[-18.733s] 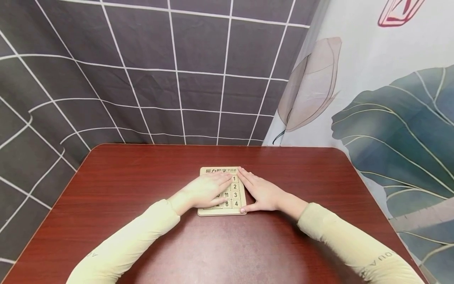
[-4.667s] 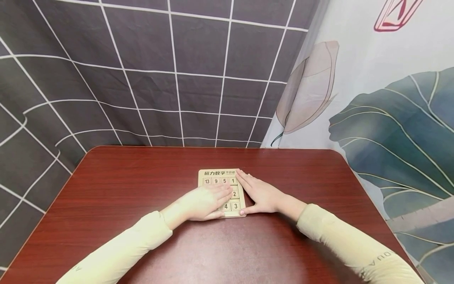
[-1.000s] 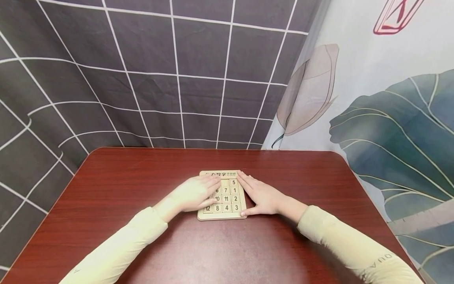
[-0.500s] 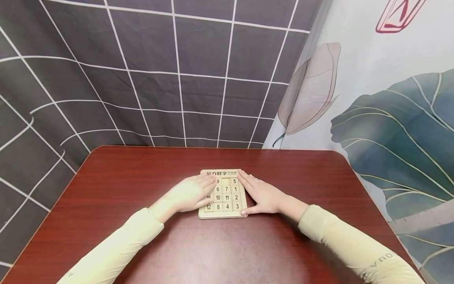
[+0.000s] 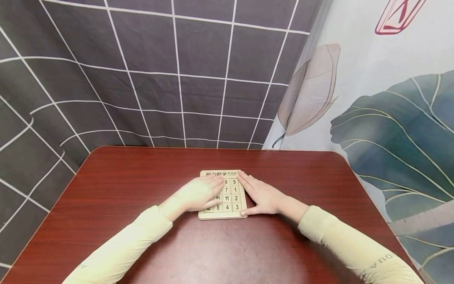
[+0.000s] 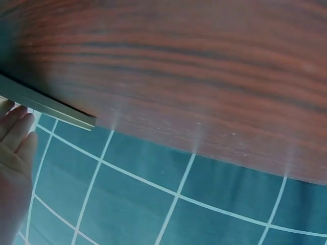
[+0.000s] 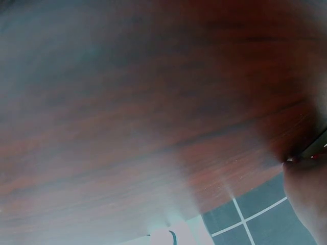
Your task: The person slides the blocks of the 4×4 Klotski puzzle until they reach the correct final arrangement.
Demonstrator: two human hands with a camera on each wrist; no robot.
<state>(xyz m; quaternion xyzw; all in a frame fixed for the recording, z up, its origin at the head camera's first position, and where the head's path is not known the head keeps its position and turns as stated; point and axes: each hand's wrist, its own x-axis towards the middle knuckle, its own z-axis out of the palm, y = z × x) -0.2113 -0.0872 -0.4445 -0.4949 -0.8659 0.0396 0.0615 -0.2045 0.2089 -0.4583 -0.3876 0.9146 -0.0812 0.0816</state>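
A pale number board [image 5: 222, 215] lies flat on the reddish-brown tabletop [image 5: 149, 173], between the two hands and partly under one of them. The left hand [image 5: 198, 193] comes over the board's left side, its fingers nearly straight and reaching across the tiles [image 5: 227, 198] toward the upper middle. It hides most of the two left columns; its thumb lies lower down, over the third row. Whether the fingertips press on a tile or just hover above it, I cannot tell.

The right hand [image 5: 264, 195] is set along the board's right edge, with thumb and fingers spread wide. The extended fingers touch the upper right corner and the thumb touches the lower right corner, so the board's right side sits in the span between them.

To the right of the left hand's fingers, the numbers read 9 and 5 in the top row, then 7 and 1, then 11 and 2. Along the bottom run 8, 4 and 3, with a 12 partly covered. A printed heading [image 5: 230, 173] crosses the board's upper margin, partly behind the left hand.

Pale sleeves [image 5: 124, 240] cover both forearms. Behind the tabletop hangs a dark cloth [image 5: 202, 47] with white grid lines.
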